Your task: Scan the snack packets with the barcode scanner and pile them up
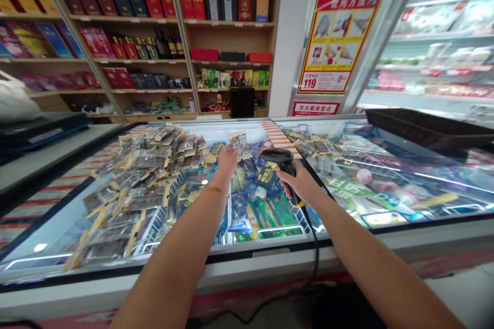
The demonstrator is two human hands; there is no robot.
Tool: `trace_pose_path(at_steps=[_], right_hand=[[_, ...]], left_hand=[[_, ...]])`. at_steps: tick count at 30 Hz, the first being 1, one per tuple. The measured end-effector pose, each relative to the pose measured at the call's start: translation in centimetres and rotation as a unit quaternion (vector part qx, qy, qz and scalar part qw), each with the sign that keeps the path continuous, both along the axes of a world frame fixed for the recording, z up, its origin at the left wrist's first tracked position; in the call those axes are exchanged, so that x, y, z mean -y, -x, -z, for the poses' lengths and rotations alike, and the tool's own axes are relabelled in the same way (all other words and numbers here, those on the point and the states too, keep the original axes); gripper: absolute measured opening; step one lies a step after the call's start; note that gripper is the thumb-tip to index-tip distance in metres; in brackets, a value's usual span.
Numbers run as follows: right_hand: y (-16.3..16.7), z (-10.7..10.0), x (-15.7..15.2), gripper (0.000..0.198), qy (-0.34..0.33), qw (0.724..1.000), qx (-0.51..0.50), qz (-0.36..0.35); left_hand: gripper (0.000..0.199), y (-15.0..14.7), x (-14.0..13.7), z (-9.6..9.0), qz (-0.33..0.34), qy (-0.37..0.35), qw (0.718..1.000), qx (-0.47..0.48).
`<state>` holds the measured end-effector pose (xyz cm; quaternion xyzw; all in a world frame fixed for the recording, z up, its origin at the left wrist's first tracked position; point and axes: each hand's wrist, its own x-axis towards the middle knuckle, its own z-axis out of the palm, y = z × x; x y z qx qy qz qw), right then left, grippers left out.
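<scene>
Over the middle of a glass-topped chest freezer (pixel 278 252), my left hand (pixel 228 158) pinches a small clear snack packet (pixel 240 145) by its left edge. My right hand (pixel 303 185) is wrapped round the handle of a black barcode scanner (pixel 278 156), whose head points left toward the packet. From the scanner's grip a black cable (pixel 315 247) runs down past the freezer's front edge. To the left, many similar packets of dark food (pixel 148 159) lie heaped on the glass. Beneath the hands, bagged frozen goods (pixel 266 211) show inside the freezer.
More packets (pixel 314 145) lie on the right half. A black tray (pixel 428 126) rests at the far right. A dark device (pixel 46 128) stands on the left counter. Behind are wooden shelves (pixel 227 25) of boxes, a red and yellow poster (pixel 343 31) and a lit display fridge (pixel 436 36).
</scene>
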<state>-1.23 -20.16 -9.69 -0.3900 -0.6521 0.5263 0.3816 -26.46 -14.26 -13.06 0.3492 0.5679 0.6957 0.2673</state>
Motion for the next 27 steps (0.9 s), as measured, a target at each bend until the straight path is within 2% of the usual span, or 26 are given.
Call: trace_pose_path(at_steps=[8, 27], right_hand=[[0.2, -0.2, 0.9, 0.031, -0.022, 0.998, 0.062, -0.02], [0.1, -0.2, 0.9, 0.032, 0.003, 0.999, 0.026, -0.028]], left_hand=[[0.028, 0.6, -0.6, 1.3, 0.006, -0.002, 1.0, -0.004], [0.03, 0.5, -0.7, 1.5, 0.002, 0.007, 1.0, -0.019]])
